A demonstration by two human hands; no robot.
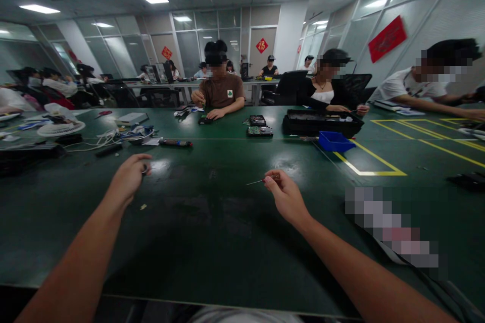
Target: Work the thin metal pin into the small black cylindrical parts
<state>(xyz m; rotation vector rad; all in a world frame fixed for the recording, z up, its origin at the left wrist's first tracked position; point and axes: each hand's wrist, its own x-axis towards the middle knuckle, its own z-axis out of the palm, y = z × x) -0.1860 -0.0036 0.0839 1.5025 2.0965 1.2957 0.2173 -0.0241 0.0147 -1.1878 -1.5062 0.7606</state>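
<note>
My right hand [287,195] is closed around a small screwdriver [254,182]. Its thin metal shaft points left over the green table [212,257], and most of its handle is hidden in my fingers. To the left, my left hand [128,175] hovers above the tabletop with its fingers curled. A small dark thing [144,168] shows at its fingertips, too small to name. Just below that hand lies a pale scrap [143,207]. Beyond both hands are a hard drive [259,131] with a green circuit board and an opened drive casing [257,120].
A blue bin [336,141] and a long black tray [322,123] stand at the back right. An electric screwdriver [175,143] lies back left near cables [108,139] and a white fan grille [60,128]. A blurred-out flat object [390,227] is at right. Several people sit opposite.
</note>
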